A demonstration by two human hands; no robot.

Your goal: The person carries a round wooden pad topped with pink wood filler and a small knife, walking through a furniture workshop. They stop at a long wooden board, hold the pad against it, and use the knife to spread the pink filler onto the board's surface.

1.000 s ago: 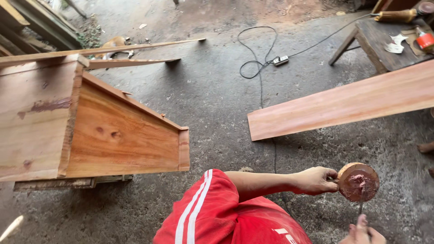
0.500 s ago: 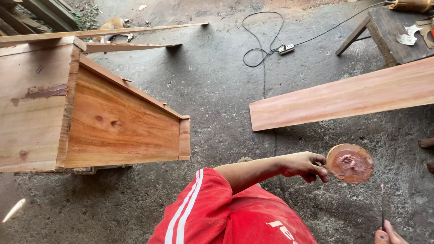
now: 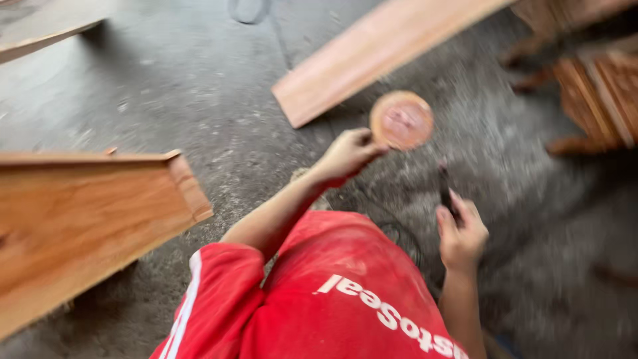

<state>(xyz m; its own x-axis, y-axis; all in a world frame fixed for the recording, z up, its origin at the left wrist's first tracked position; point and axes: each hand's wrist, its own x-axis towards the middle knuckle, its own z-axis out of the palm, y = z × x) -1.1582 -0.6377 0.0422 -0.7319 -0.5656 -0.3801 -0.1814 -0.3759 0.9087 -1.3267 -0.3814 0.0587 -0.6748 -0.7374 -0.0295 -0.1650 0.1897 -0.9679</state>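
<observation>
Here the round sanding disc [image 3: 401, 120] is being pinched at its near-left rim by the left hand [image 3: 347, 155], fingers closed on the edge, above the dusty concrete floor [image 3: 199, 93]. It is judged light, thin and slightly flexible, with a gritty face, so the rim is the sensible place for a grip. Its flat face is being turned up toward the camera; being round, it has no long axis. A thin dark tool [image 3: 444, 189] is being clasped by the right hand [image 3: 461, 234], its tip pointing far. A long plank [image 3: 372, 53] is lying beyond, and a wooden box [image 3: 86, 213] to the left.
</observation>
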